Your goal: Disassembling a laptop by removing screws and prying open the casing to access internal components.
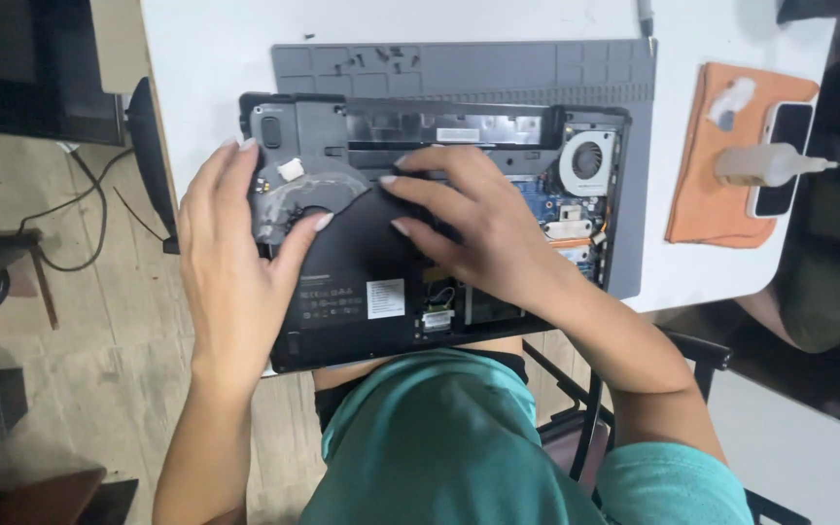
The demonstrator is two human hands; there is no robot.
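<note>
A black laptop [342, 282] lies upside down on a grey work mat [498, 68], its bottom partly opened so a cooling fan [587, 160] and blue circuit board [542, 199] show. My left hand [230, 262] grips the laptop's left edge, thumb on the black bottom cover near a silvery foil-covered part [289, 199]. My right hand [478, 228] rests flat on the cover's middle, fingers spread and pressing toward the left.
The white table [206, 58] carries an orange cloth [707, 194] at the right with a phone [780, 160] and a white squeeze bottle [765, 165] on it. A dark monitor edge [148, 156] stands left. A chair frame sits below.
</note>
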